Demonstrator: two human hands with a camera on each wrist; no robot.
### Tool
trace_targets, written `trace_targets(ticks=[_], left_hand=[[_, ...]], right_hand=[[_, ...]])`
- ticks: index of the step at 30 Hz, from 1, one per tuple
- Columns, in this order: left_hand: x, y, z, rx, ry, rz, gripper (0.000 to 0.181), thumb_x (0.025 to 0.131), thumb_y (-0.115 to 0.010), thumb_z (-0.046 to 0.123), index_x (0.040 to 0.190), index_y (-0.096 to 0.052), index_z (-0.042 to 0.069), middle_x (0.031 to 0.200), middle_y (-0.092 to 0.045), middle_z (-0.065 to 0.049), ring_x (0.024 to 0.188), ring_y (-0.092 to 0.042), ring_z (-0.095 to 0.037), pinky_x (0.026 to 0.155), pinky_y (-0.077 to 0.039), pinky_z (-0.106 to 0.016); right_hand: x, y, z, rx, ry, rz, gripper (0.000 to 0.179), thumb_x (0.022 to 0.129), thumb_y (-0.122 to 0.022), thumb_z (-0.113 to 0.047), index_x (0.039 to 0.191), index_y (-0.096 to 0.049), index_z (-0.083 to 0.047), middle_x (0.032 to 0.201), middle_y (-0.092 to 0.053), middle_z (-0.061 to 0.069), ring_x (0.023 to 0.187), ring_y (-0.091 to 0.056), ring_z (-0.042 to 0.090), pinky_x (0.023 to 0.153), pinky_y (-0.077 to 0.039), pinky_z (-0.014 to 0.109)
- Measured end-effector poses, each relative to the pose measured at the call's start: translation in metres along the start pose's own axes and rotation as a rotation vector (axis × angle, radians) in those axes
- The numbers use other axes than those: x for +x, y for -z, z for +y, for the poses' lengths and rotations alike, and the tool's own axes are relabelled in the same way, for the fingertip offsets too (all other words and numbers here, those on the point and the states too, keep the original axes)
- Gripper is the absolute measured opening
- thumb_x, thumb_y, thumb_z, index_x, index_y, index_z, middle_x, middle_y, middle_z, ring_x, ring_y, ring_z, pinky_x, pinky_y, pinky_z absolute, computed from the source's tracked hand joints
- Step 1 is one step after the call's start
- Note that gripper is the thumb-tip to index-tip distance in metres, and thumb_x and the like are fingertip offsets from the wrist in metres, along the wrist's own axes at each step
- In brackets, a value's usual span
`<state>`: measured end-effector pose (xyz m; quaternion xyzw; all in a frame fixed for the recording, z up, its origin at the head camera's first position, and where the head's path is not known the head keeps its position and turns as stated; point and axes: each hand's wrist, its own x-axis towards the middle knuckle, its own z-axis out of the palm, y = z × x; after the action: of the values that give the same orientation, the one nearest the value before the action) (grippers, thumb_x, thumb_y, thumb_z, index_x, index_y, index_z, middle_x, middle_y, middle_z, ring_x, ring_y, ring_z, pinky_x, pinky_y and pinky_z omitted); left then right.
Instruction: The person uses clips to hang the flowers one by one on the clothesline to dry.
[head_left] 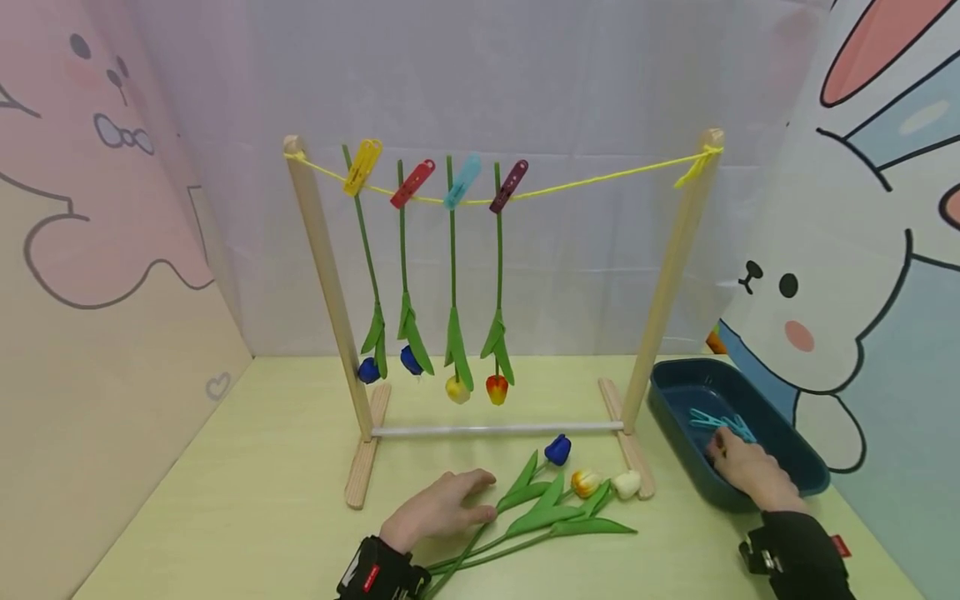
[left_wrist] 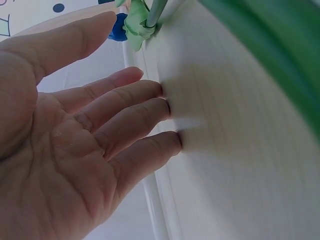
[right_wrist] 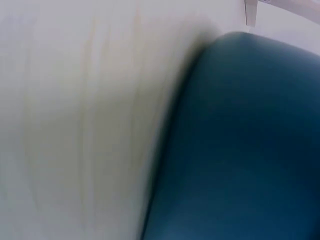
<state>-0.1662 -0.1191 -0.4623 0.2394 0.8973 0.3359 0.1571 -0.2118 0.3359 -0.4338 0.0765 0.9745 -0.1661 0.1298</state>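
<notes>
My left hand [head_left: 442,510] hovers low at the near ends of the loose artificial tulips, fingers spread. In the left wrist view its fingertips [left_wrist: 172,142] meet the tabletop, and the palm holds nothing. Beside it lie a blue tulip [head_left: 558,450], a yellow-orange tulip [head_left: 586,483] and a white tulip [head_left: 627,484], their green stems crossing. My right hand [head_left: 750,471] reaches down into a dark blue basin [head_left: 813,479], beside light blue clothespins [head_left: 722,423]. Its fingertips are largely hidden, and I cannot tell whether they grip anything. The right wrist view shows only the basin's outer wall [right_wrist: 240,150] and tabletop.
A wooden frame [head_left: 675,267] stands behind the tulips, strung with yellow cord [head_left: 600,178]. Several tulips hang upside down from it by a yellow clothespin [head_left: 363,167], a red one [head_left: 412,184], a light blue one [head_left: 462,182] and a maroon one [head_left: 509,186]. A white bar [head_left: 495,430] joins its feet.
</notes>
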Motion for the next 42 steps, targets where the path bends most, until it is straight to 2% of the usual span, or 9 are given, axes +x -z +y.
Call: trace_targets(ticks=[4,7,14,20,26,30,34,39,42], left_hand=[[0.0,0.001,0.0,0.0,-0.001,0.005,0.053,0.097,-0.067,0.034,0.14,-0.056,0.006,0.142,-0.061,-0.017,0.135,-0.052,-0.042,0.11,-0.044,-0.057],[-0.001,0.001,0.001,0.005,-0.002,0.006,0.05,0.096,-0.069,0.033,0.136,-0.059,0.006,0.141,-0.061,-0.016,0.135,-0.052,-0.043,0.111,-0.043,-0.057],[-0.002,0.002,0.003,0.034,-0.004,-0.02,0.014,0.09,-0.076,0.03,0.092,-0.071,0.017,0.149,-0.054,-0.017,0.134,-0.05,-0.046,0.107,-0.045,-0.055],[-0.002,0.002,0.003,0.041,-0.001,-0.022,0.02,0.083,-0.083,0.027,0.072,-0.069,0.018,0.15,-0.053,-0.017,0.139,-0.048,-0.045,0.115,-0.038,-0.062],[-0.003,-0.001,0.003,0.069,0.008,-0.015,0.023,0.081,-0.084,0.021,0.065,-0.068,0.017,0.152,-0.053,-0.012,0.141,-0.046,-0.045,0.112,-0.043,-0.058],[-0.003,-0.001,0.003,0.075,0.02,-0.018,0.021,0.082,-0.081,0.017,0.065,-0.067,0.018,0.152,-0.053,-0.01,0.141,-0.044,-0.045,0.103,-0.048,-0.045],[-0.001,-0.002,0.002,0.061,0.017,-0.018,0.02,0.082,-0.079,0.015,0.066,-0.067,0.017,0.15,-0.055,-0.01,0.141,-0.044,-0.046,0.087,-0.043,-0.033],[0.001,-0.002,0.001,0.045,0.008,-0.019,0.019,0.083,-0.078,0.014,0.068,-0.066,0.015,0.148,-0.057,-0.013,0.133,-0.053,-0.041,0.068,-0.037,-0.024],[0.002,-0.003,0.001,0.055,0.002,-0.01,0.018,0.084,-0.076,0.012,0.07,-0.065,0.015,0.147,-0.057,-0.014,0.128,-0.057,-0.036,0.066,-0.035,-0.022]], right_hand=[[-0.004,0.001,-0.001,0.045,-0.004,0.022,0.026,0.108,-0.031,-0.03,0.109,-0.041,-0.007,0.101,-0.05,0.022,0.087,-0.05,0.04,0.07,-0.039,0.052],[-0.006,0.002,-0.001,0.068,0.01,0.052,0.026,0.107,-0.036,-0.029,0.116,-0.041,-0.006,0.103,-0.052,0.023,0.086,-0.052,0.04,0.069,-0.042,0.051],[-0.004,0.002,-0.002,0.062,-0.029,0.125,0.054,0.102,-0.049,-0.034,0.131,-0.034,0.008,0.105,-0.056,0.033,0.089,-0.058,0.047,0.072,-0.049,0.058],[-0.003,0.002,-0.005,0.076,-0.049,0.174,0.054,0.101,-0.055,-0.034,0.129,-0.041,0.01,0.116,-0.056,0.039,0.094,-0.06,0.051,0.075,-0.05,0.06],[-0.006,0.001,-0.005,0.127,-0.043,0.238,0.057,0.098,-0.06,-0.034,0.129,-0.05,0.013,0.121,-0.057,0.039,0.095,-0.06,0.05,0.073,-0.05,0.057],[-0.011,-0.003,-0.003,0.201,0.006,0.399,0.048,0.098,-0.058,-0.03,0.124,-0.058,0.011,0.115,-0.063,0.035,0.093,-0.062,0.046,0.07,-0.049,0.053],[-0.015,-0.008,-0.001,0.262,0.071,0.612,0.041,0.099,-0.057,-0.026,0.116,-0.065,0.01,0.104,-0.068,0.032,0.086,-0.063,0.04,0.07,-0.045,0.049],[-0.018,-0.004,-0.011,0.412,0.083,0.809,0.037,0.102,-0.056,-0.026,0.114,-0.069,0.006,0.1,-0.067,0.026,0.075,-0.049,-0.003,0.07,-0.038,0.028],[-0.021,0.0,-0.025,0.512,0.147,0.955,0.036,0.105,-0.054,-0.025,0.104,-0.07,0.007,0.087,-0.061,0.01,0.07,-0.034,-0.012,0.067,-0.031,0.019]])
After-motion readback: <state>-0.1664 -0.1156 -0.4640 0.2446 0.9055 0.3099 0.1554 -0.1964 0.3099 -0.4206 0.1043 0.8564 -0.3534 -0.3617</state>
